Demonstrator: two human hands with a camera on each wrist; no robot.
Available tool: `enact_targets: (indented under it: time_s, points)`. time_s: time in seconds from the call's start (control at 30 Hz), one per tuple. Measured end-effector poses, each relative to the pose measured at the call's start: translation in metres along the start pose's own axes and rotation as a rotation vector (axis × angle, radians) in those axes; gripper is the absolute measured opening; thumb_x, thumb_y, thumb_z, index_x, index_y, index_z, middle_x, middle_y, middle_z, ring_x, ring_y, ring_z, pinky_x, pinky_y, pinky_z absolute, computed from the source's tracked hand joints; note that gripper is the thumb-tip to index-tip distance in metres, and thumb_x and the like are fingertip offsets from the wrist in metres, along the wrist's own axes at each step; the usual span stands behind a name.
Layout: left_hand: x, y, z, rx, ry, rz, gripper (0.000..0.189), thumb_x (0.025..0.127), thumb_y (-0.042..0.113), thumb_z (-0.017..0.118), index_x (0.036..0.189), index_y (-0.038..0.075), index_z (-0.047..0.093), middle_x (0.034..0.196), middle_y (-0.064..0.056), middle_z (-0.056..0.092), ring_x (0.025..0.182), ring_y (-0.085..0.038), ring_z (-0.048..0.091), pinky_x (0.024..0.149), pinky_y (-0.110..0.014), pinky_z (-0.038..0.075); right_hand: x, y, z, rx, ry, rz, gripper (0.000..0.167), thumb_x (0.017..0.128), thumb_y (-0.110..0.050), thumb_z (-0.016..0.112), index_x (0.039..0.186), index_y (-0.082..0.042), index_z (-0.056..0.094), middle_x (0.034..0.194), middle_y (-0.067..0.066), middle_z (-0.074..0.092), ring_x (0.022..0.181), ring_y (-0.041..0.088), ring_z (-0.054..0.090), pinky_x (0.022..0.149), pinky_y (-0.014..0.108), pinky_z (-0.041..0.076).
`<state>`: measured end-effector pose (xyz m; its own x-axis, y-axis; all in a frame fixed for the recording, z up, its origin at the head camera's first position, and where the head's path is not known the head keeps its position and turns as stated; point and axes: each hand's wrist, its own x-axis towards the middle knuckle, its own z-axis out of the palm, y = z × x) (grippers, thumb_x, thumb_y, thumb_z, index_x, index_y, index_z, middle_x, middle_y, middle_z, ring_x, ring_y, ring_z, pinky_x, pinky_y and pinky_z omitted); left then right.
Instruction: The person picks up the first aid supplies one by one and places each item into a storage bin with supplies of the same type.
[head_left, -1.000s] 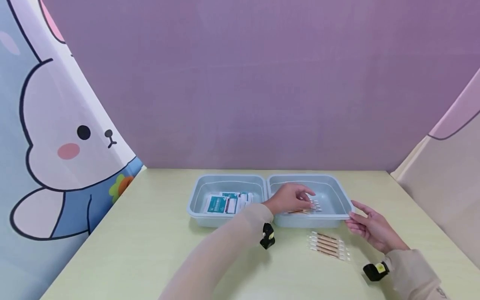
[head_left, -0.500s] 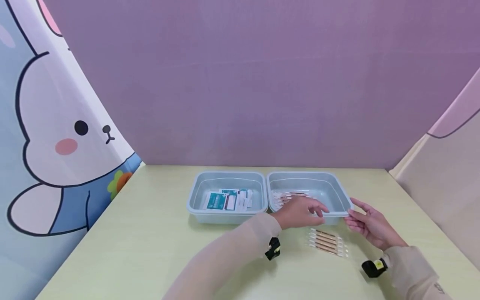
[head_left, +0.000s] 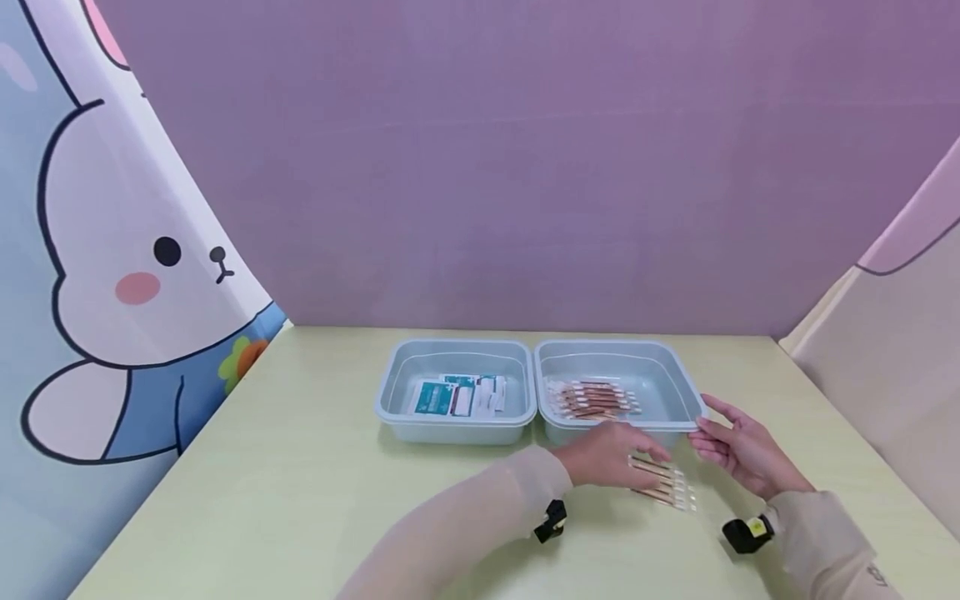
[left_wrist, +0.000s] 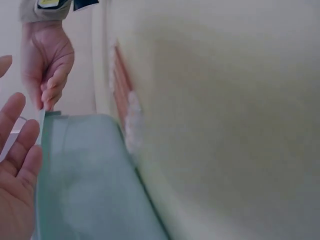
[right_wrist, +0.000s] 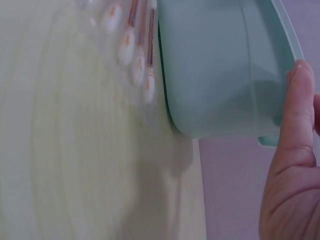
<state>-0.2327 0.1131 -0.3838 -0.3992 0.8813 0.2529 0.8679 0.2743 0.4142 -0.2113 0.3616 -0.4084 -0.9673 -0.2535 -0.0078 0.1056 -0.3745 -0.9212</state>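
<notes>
A clear strip of cotton swabs [head_left: 663, 493], brown-shafted with white tips, lies on the table in front of the right-hand tray. My left hand [head_left: 611, 456] is over its left part in the head view, fingers loosely bent and apart. With thumb and fingers, my right hand [head_left: 750, 458] pinches the front right corner of the pale blue plastic tray [head_left: 663, 387]. Inside that tray lie several more cotton swabs [head_left: 596, 400], bunched to the left. The right wrist view shows the swab strip [right_wrist: 137, 55] close beside the tray wall [right_wrist: 210, 100].
A second pale blue tray [head_left: 457, 434] stands directly left of the first, holding several teal-and-white packets [head_left: 435, 398]. Both rest on a light yellow-green table [head_left: 262, 483]. A purple backdrop [head_left: 480, 167] rises behind, with a rabbit-print cloth [head_left: 97, 250] on the left.
My left hand has come out of the right-hand tray and moved forward-down to the swab strip on the table, uncovering the swabs inside. My right hand keeps its grip on the tray corner.
</notes>
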Motion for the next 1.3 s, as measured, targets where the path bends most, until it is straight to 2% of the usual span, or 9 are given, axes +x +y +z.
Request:
enact_targets:
  time_s: [0.17, 0.4, 0.5, 0.77, 0.9, 1.0, 1.17, 1.23, 1.3]
  points:
    - [-0.001, -0.002, 0.011, 0.015, -0.011, -0.052, 0.035, 0.086, 0.023, 0.072, 0.119, 0.012, 0.068, 0.117, 0.006, 0.067, 0.107, 0.006, 0.055, 0.088, -0.004, 0.033, 0.000, 0.000, 0.000, -0.004, -0.006, 0.000, 0.029, 0.098, -0.002, 0.050, 0.112, -0.027, 0.055, 0.083, 0.013, 0.072, 0.075, 0.017, 0.071, 0.068, 0.026, 0.055]
    - [0.000, -0.005, 0.027, 0.032, -0.049, -0.170, 0.041, 0.084, 0.022, 0.073, 0.124, 0.018, 0.065, 0.119, 0.007, 0.065, 0.096, 0.004, 0.057, 0.082, -0.005, 0.035, -0.001, 0.001, 0.000, 0.008, -0.013, -0.005, 0.031, 0.099, -0.002, 0.049, 0.111, -0.028, 0.059, 0.084, 0.013, 0.072, 0.075, 0.017, 0.071, 0.068, 0.026, 0.055]
    - [0.001, -0.006, 0.030, 0.044, -0.073, -0.200, 0.042, 0.084, 0.023, 0.073, 0.125, 0.019, 0.065, 0.122, 0.009, 0.063, 0.103, 0.005, 0.055, 0.085, -0.005, 0.035, -0.001, 0.002, 0.000, 0.009, -0.017, -0.004, 0.031, 0.098, -0.002, 0.049, 0.111, -0.028, 0.060, 0.084, 0.014, 0.072, 0.075, 0.017, 0.071, 0.068, 0.026, 0.055]
    - [0.005, -0.007, 0.033, 0.075, -0.124, -0.269, 0.039, 0.087, 0.018, 0.069, 0.125, 0.021, 0.065, 0.116, 0.013, 0.065, 0.104, 0.004, 0.056, 0.086, -0.007, 0.036, -0.001, 0.004, 0.001, 0.014, -0.027, -0.016, 0.031, 0.098, -0.001, 0.051, 0.111, -0.028, 0.060, 0.082, 0.012, 0.072, 0.074, 0.016, 0.071, 0.067, 0.025, 0.055]
    - [0.010, -0.006, 0.035, 0.176, -0.180, -0.303, 0.038, 0.088, 0.021, 0.068, 0.126, 0.025, 0.064, 0.113, 0.015, 0.065, 0.101, 0.004, 0.056, 0.086, -0.008, 0.037, -0.001, 0.005, 0.001, 0.019, -0.037, -0.018, 0.032, 0.098, -0.001, 0.051, 0.111, -0.028, 0.062, 0.082, 0.012, 0.072, 0.074, 0.016, 0.071, 0.068, 0.026, 0.055]
    - [0.012, -0.006, 0.036, 0.265, -0.222, -0.296, 0.037, 0.090, 0.024, 0.067, 0.127, 0.026, 0.063, 0.113, 0.016, 0.065, 0.101, 0.003, 0.057, 0.086, -0.009, 0.038, -0.001, 0.005, 0.001, 0.022, -0.039, -0.016, 0.032, 0.097, -0.001, 0.051, 0.110, -0.028, 0.062, 0.082, 0.012, 0.072, 0.074, 0.016, 0.071, 0.068, 0.026, 0.055]
    - [0.013, -0.006, 0.037, 0.346, -0.241, -0.279, 0.016, 0.090, 0.021, 0.067, 0.104, 0.025, 0.074, 0.097, 0.018, 0.068, 0.088, 0.005, 0.059, 0.078, -0.006, 0.038, -0.001, 0.003, 0.001, 0.026, -0.032, -0.007, 0.029, 0.097, -0.003, 0.052, 0.111, -0.027, 0.060, 0.083, 0.013, 0.072, 0.073, 0.016, 0.071, 0.067, 0.026, 0.055]
    - [0.012, -0.005, 0.037, 0.357, -0.247, -0.301, 0.010, 0.087, 0.019, 0.071, 0.093, 0.026, 0.075, 0.090, 0.020, 0.067, 0.084, 0.006, 0.058, 0.074, -0.006, 0.038, -0.001, 0.002, 0.001, 0.018, -0.023, -0.004, 0.028, 0.097, -0.003, 0.053, 0.113, -0.026, 0.055, 0.083, 0.013, 0.072, 0.073, 0.015, 0.071, 0.067, 0.025, 0.055]
    - [0.013, -0.005, 0.037, 0.355, -0.259, -0.338, 0.012, 0.083, 0.019, 0.076, 0.093, 0.026, 0.074, 0.091, 0.020, 0.066, 0.084, 0.005, 0.057, 0.073, -0.007, 0.039, -0.001, 0.001, 0.001, 0.010, -0.011, -0.001, 0.027, 0.097, -0.004, 0.053, 0.114, -0.025, 0.051, 0.083, 0.012, 0.072, 0.073, 0.015, 0.071, 0.067, 0.025, 0.055]
